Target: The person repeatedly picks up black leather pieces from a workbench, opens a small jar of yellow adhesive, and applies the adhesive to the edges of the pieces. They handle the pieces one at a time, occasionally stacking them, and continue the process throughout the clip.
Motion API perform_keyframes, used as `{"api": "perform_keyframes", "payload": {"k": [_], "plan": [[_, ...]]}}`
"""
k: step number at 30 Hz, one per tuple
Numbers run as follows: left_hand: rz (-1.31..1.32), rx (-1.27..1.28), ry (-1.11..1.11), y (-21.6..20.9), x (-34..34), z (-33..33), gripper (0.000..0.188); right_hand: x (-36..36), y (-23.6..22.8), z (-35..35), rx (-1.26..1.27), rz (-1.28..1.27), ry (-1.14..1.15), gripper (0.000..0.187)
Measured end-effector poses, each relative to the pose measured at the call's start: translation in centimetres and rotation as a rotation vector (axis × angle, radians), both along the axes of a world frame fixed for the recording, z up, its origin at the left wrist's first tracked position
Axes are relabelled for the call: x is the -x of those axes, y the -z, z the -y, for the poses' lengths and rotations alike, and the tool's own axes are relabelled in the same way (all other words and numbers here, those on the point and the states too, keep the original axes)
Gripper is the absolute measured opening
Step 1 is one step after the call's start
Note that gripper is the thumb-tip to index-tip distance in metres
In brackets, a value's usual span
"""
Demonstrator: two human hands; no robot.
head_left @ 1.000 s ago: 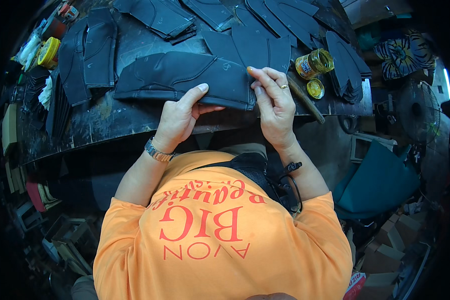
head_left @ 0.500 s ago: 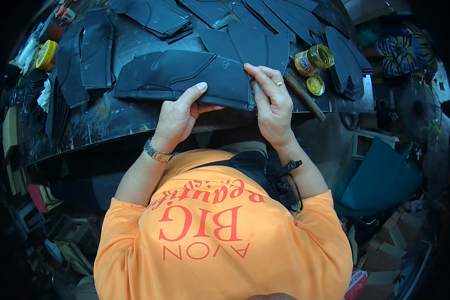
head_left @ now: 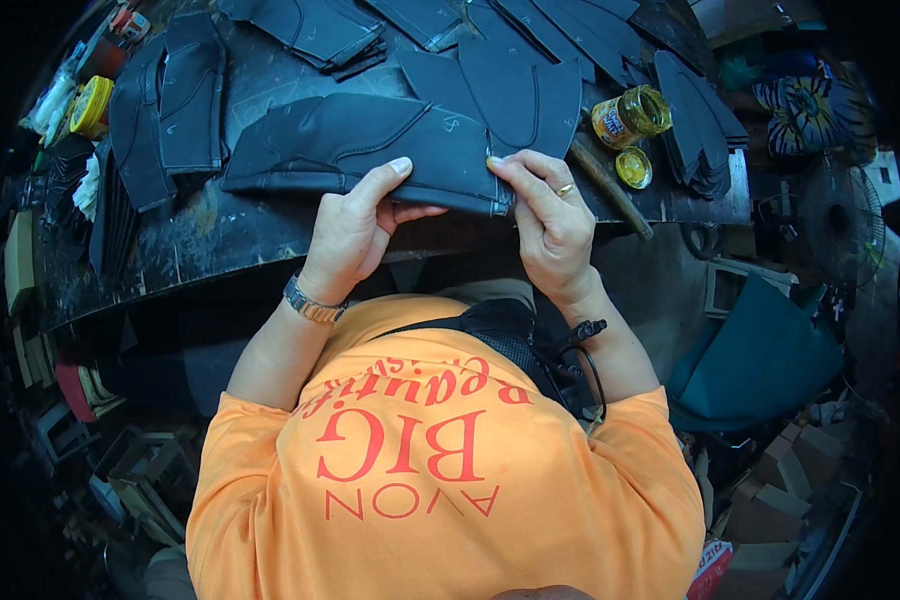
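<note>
A black stitched leather piece (head_left: 370, 140), shaped like a boot upper, is held over the near edge of the worktable. My left hand (head_left: 355, 225) is closed on its lower edge, with the thumb on top and the fingers underneath. At the piece's right edge, my right hand (head_left: 545, 215) pinches with thumb and index finger; the index fingertip looks yellowish. An open jar of yellow paste (head_left: 615, 122) lies tilted to the right of that hand. Beside it is a yellow-smeared lid (head_left: 633, 168), and a wooden stick (head_left: 610, 190) rests next to them.
Stacks of similar black pieces lie along the dark table (head_left: 200, 235), at the back, at the left (head_left: 192, 100) and at the right (head_left: 695, 130). A yellow tub (head_left: 91, 106) stands far left. Beyond the table's right end are a fan (head_left: 842, 222) and a green sheet (head_left: 755, 360).
My right hand has shifted slightly down along the piece's right edge, its fingers more curled. The left hand keeps its grip, and the piece has barely moved.
</note>
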State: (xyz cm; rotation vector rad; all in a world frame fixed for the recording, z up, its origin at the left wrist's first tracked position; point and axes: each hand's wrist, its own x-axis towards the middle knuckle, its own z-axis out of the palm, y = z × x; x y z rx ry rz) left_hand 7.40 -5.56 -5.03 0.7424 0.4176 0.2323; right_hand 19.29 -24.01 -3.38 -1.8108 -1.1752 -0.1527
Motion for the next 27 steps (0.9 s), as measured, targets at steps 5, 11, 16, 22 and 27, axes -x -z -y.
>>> {"api": "perform_keyframes", "payload": {"k": [5,11,16,22,27], "plan": [[0.004,0.029,-0.013,-0.1,-0.1,-0.1,0.027,0.5,0.2,0.5,0.011,0.003,-0.021,0.039],[0.008,0.046,-0.004,0.0,0.0,-0.3,0.026,0.5,0.6,1.0,0.011,0.020,-0.060,0.042],[-0.004,0.068,-0.009,0.1,0.0,-0.4,0.024,0.6,0.9,1.4,0.027,0.103,-0.090,0.045],[-0.043,0.097,-0.022,-0.3,0.0,0.0,0.023,-0.1,1.2,1.5,-0.003,0.360,-0.117,0.044],[-0.035,0.129,-0.035,-0.6,-0.1,-0.1,0.021,0.1,1.8,1.8,-0.030,0.392,-0.193,0.040]]}}
